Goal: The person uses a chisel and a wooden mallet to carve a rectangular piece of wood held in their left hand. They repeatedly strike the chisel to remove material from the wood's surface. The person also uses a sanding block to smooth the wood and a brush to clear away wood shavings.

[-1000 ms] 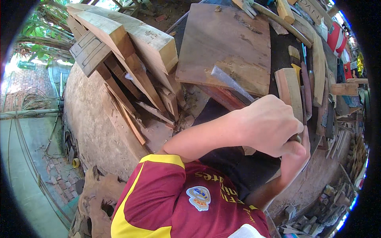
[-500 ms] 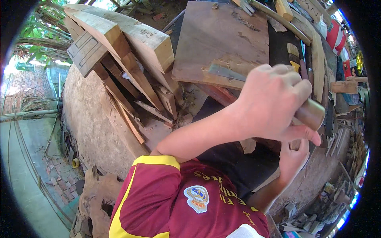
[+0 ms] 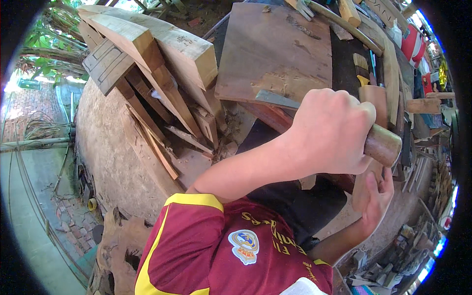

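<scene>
My left hand [image 3: 332, 130] is closed in a fist round a tool with a thick, round wooden handle [image 3: 386, 146]. On the other side of the fist a flat grey metal blade [image 3: 276, 98] sticks out toward the work board; it looks like a wide chisel. Below the fist, my right hand [image 3: 377, 199] holds a pale piece of wood [image 3: 365, 194] loosely, fingers partly stretched and thumb at its edge. Above the fist shows a brown wooden end [image 3: 374, 101]; whether it belongs to the same piece is hidden behind my left hand.
A large brown work board [image 3: 275, 49] lies ahead. A paintbrush [image 3: 361, 66] is at its right, near a long curved wooden strip [image 3: 392, 73]. Heavy timber beams [image 3: 184, 54] stand at the left. Scrap wood [image 3: 415, 255] is heaped at the lower right.
My left thumb has folded in, and the fist has shifted slightly down. My right hand has loosened its fingers and moved slightly right. More of the pale wood shows, and the brown end has appeared.
</scene>
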### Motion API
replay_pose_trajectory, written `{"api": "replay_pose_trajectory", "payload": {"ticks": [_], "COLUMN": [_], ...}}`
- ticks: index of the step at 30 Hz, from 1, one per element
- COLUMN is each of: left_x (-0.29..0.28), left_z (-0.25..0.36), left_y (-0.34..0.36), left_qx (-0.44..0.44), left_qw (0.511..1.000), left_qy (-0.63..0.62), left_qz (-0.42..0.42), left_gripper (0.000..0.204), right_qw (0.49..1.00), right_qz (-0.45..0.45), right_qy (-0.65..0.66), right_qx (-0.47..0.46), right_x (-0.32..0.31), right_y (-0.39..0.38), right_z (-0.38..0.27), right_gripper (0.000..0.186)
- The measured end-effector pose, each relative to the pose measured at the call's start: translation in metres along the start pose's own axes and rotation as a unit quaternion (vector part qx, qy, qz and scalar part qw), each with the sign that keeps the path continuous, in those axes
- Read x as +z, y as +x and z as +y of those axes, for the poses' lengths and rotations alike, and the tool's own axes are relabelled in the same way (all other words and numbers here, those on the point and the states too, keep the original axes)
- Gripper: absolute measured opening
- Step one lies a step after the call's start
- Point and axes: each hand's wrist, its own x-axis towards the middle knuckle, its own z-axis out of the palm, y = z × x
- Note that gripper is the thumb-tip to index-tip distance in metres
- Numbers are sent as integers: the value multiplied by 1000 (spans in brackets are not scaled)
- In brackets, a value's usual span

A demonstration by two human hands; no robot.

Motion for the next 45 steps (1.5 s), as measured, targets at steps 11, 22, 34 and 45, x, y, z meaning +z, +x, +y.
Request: {"api": "replay_pose_trajectory", "payload": {"ticks": [11,22,34,45], "left_x": [-9,6,12,22], "left_z": [5,-3,0,-2], "left_y": [0,-1,2,-2], "left_qx": [-20,-20,-27,-20], "left_qw": [1000,991,994,995], "left_qy": [9,6,27,45], "left_qz": [20,134,98,84], "left_gripper": [22,22,20,23], "right_qw": [978,645,915,937], "right_qz": [-40,312,316,280], "right_qy": [105,-579,69,57], "right_qx": [-175,-388,-241,-202], "right_x": [-16,-38,37,20], "right_y": [-35,-41,-33,-38], "right_z": [1,4,-14,17], "right_gripper": [86,83,99,88]}}
